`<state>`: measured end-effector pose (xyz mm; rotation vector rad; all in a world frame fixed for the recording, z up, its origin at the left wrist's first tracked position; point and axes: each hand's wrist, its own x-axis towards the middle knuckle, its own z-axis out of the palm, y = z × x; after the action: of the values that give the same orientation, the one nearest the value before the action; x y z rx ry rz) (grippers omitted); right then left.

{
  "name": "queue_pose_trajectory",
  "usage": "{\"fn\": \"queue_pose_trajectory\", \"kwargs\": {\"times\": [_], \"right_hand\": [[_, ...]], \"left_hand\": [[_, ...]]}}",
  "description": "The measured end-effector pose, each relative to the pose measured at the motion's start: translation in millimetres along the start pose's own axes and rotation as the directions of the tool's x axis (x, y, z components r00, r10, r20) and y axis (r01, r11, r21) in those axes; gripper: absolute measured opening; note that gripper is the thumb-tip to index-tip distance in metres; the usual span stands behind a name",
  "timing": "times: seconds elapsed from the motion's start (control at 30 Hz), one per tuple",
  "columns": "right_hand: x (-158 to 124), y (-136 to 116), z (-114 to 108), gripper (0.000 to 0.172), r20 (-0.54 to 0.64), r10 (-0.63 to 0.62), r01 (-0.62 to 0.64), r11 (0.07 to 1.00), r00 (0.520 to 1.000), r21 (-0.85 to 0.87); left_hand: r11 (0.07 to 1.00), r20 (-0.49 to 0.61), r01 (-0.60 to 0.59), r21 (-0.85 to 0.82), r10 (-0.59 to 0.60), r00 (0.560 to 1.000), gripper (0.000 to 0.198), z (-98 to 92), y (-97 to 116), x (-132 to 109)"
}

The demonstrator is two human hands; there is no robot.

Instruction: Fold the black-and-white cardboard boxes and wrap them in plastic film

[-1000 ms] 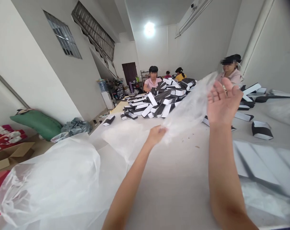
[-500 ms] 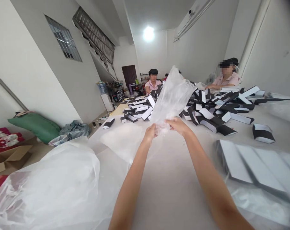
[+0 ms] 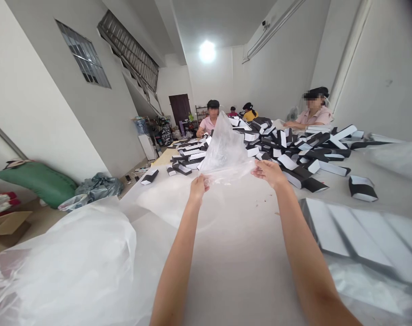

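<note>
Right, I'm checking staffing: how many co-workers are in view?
4: one in pink beyond the bag, one in red and one in yellow farther back, another in pink at right. The pile may hide others.

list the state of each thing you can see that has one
left hand: closed on the clear bag's near edge
right hand: pinching that edge's other end
clear bag: held up, spread between the hands
black-and-white boxes: heaped loosely
cardboard box: open, on the floor
green sack: bulging, lying on its side
light: on
</note>
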<state>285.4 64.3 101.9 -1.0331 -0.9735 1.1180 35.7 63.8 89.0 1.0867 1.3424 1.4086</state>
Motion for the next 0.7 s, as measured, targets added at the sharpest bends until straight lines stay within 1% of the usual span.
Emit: {"fn": "queue_pose_trajectory", "kwargs": {"times": [0.13, 0.2, 0.27, 0.3, 0.37, 0.43, 0.47, 0.5, 0.53, 0.6, 0.67, 0.7], "right_hand": [[4, 2, -3, 0.033, -0.054, -0.039, 0.043, 0.996, 0.998, 0.074], [4, 3, -1, 0.033, 0.000, -0.032, 0.032, 0.997, 0.999, 0.072], [2, 4, 3, 0.032, 0.125, 0.006, -0.005, 1.000, 0.992, -0.006], [0, 4, 6, 0.035, 0.191, 0.031, -0.018, 0.998, 0.981, -0.067], [-5, 6, 14, 0.050, 0.284, 0.062, -0.013, 0.985, 0.957, -0.172], [-8, 8, 24, 0.062, 0.327, 0.058, 0.016, 0.976, 0.943, -0.219], [-9, 10, 30, 0.063, 0.331, 0.045, 0.032, 0.974, 0.942, -0.225], [-9, 13, 36, 0.059, 0.321, 0.026, 0.050, 0.973, 0.947, -0.227], [-8, 16, 41, 0.050, 0.295, -0.001, 0.070, 0.973, 0.955, -0.222], [-4, 22, 49, 0.026, 0.223, -0.077, 0.122, 0.973, 0.972, -0.195], [2, 26, 52, 0.008, 0.160, -0.141, 0.167, 0.973, 0.977, -0.162], [4, 26, 51, 0.004, 0.136, -0.166, 0.186, 0.971, 0.977, -0.150]], "left_hand": [[0.999, -0.001, 0.039, 0.016, -0.039, 0.999, 0.027, 0.3, -5, 2], [0.997, 0.033, 0.071, 0.030, -0.072, 0.997, 0.022, 0.7, -6, 0], [0.993, 0.096, 0.102, 0.055, -0.107, 0.990, 0.021, 1.9, -6, -4], [0.991, 0.126, 0.113, 0.069, -0.121, 0.985, 0.024, 2.8, -6, -6], [0.987, 0.164, 0.117, 0.107, -0.134, 0.977, 0.038, 5.2, -5, -10], [0.984, 0.178, 0.096, 0.151, -0.123, 0.976, 0.059, 8.1, -4, -14], [0.983, 0.182, 0.075, 0.167, -0.105, 0.978, 0.068, 9.5, -4, -15], [0.983, 0.191, 0.046, 0.180, -0.081, 0.978, 0.075, 10.7, -3, -17], [0.982, 0.206, 0.010, 0.187, -0.049, 0.977, 0.079, 11.6, -2, -18], [0.982, 0.237, -0.069, 0.179, 0.025, 0.971, 0.080, 12.1, 1, -19], [0.977, 0.259, -0.141, 0.160, 0.097, 0.961, 0.069, 10.9, 4, -20], [0.974, 0.264, -0.170, 0.147, 0.127, 0.956, 0.060, 9.8, 6, -19]]}}
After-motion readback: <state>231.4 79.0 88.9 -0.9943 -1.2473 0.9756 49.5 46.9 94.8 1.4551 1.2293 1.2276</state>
